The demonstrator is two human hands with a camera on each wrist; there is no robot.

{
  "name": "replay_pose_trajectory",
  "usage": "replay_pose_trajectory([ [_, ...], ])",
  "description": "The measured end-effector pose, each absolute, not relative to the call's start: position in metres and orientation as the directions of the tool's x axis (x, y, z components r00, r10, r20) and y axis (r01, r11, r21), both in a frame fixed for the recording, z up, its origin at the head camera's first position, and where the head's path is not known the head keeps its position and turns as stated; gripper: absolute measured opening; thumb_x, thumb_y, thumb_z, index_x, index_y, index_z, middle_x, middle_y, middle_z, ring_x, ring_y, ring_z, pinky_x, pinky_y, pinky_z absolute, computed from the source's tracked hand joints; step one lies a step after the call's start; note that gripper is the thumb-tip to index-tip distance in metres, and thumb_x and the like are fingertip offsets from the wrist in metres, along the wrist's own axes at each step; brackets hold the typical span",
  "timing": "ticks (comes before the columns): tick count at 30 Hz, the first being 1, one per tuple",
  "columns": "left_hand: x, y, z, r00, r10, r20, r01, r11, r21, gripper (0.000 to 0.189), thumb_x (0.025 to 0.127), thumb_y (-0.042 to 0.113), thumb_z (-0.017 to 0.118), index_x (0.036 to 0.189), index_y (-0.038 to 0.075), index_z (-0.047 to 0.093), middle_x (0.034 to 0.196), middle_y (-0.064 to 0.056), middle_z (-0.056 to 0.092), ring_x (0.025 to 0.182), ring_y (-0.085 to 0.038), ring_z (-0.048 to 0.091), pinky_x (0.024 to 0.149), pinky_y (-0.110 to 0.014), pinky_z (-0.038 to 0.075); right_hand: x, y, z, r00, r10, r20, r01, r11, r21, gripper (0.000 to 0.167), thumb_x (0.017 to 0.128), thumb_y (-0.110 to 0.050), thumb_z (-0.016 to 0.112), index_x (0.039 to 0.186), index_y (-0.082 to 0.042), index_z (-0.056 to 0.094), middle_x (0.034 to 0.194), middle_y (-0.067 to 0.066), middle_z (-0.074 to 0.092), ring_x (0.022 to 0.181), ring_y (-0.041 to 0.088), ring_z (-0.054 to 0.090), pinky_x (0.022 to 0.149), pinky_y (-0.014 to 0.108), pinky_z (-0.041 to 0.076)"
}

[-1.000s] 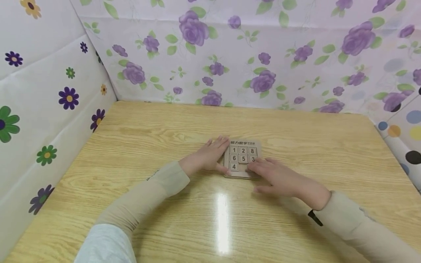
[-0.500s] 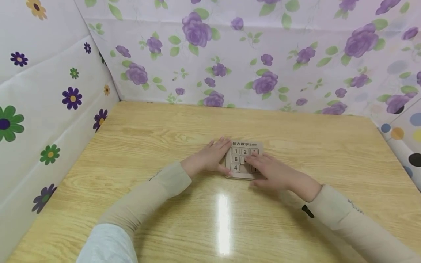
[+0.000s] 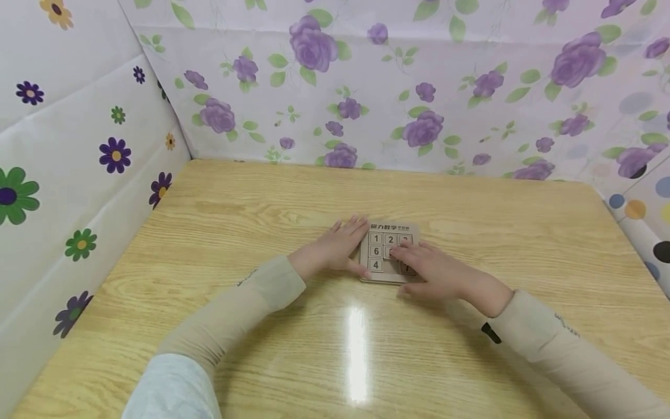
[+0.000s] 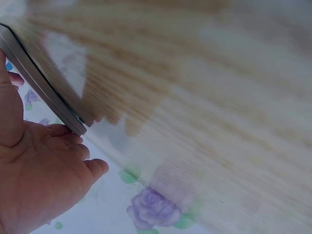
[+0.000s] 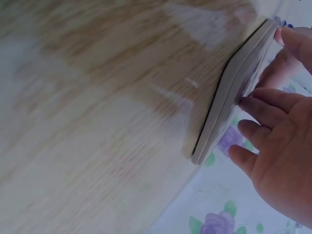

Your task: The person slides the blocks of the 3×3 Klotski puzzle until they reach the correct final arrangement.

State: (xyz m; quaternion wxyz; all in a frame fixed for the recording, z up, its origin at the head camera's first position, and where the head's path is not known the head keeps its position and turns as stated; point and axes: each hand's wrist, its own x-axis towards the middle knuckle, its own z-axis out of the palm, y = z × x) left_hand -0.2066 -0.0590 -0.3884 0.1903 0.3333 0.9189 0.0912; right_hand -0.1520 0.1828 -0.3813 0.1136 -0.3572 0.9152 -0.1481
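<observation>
A square number-slide puzzle (image 3: pixel 391 267) lies flat on the table with a printed heading along its top. Tiles 1, 2, 6 and 4 are readable, and the 7 tile (image 3: pixel 408 268) shows partly at lower right. My left hand (image 3: pixel 340 246) rests along the puzzle's left side, fingers at the upper corner and thumb at the lower one. Straight fingertips of my right hand (image 3: pixel 437 270) touch the middle tile (image 3: pixel 387 252), covering much of it and part of the top right tile. In the right wrist view the puzzle's thin edge (image 5: pixel 234 92) shows beside the fingers.
The wood-grain table (image 3: pixel 262 198) extends around the puzzle, with a bright light reflection in front. A purple-flowered cloth (image 3: pixel 361 75) hangs behind the table. Another flowered cloth (image 3: pixel 57 145) stands at the left, and a dotted one at the right.
My right hand has moved up and left from the lower right tile to the middle one, uncovering part of the 7. The left hand has stayed at the puzzle's left side.
</observation>
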Motion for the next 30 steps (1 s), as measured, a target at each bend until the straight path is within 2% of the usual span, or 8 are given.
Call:
replay_pose_trajectory([
  [5, -0.207, -0.058, -0.391, -0.706, 0.639, -0.304, 0.562, 0.767, 0.309, 0.117, 0.074, 0.064, 0.066, 0.153, 0.004, 0.003, 0.16, -0.01, -0.003, 0.147, -0.025, -0.005, 0.12, -0.044, -0.001, -0.158, 0.192, -0.379, -0.727, -0.684, -0.061, -0.612, 0.685, -0.395, 0.068, 0.087, -0.027, 0.067, 0.141, 0.004, 0.04, 0.146, 0.022, 0.04, 0.137, 0.043, 0.032, 0.113, 0.059, 0.024],
  [8, -0.207, -0.058, -0.39, -0.712, 0.632, -0.307, 0.55, 0.773, 0.316, 0.117, 0.074, 0.063, 0.068, 0.153, 0.005, 0.003, 0.16, -0.009, -0.003, 0.147, -0.025, -0.005, 0.12, -0.044, -0.002, -0.161, 0.196, -0.375, -0.733, -0.678, -0.048, -0.611, 0.688, -0.392, 0.067, 0.087, -0.024, 0.066, 0.141, 0.004, 0.039, 0.147, 0.021, 0.039, 0.138, 0.043, 0.029, 0.114, 0.06, 0.021],
  [17, -0.209, -0.056, -0.389, -0.707, 0.63, -0.321, 0.547, 0.775, 0.317, 0.117, 0.074, 0.063, 0.067, 0.153, 0.006, 0.002, 0.16, -0.009, -0.005, 0.147, -0.024, -0.007, 0.12, -0.043, -0.003, -0.16, 0.198, -0.375, -0.738, -0.671, -0.069, -0.606, 0.705, -0.368, 0.068, 0.088, -0.028, 0.065, 0.143, 0.001, 0.038, 0.149, 0.022, 0.035, 0.139, 0.044, 0.027, 0.114, 0.061, 0.019],
  [30, -0.207, -0.057, -0.388, -0.714, 0.631, -0.303, 0.556, 0.774, 0.303, 0.116, 0.075, 0.063, 0.066, 0.153, 0.005, 0.004, 0.16, -0.01, -0.002, 0.148, -0.025, -0.004, 0.12, -0.043, -0.001, -0.156, 0.189, -0.387, -0.706, -0.704, -0.077, -0.647, 0.685, -0.336, 0.069, 0.086, -0.03, 0.067, 0.141, 0.003, 0.041, 0.146, 0.019, 0.042, 0.138, 0.041, 0.031, 0.115, 0.058, 0.02],
])
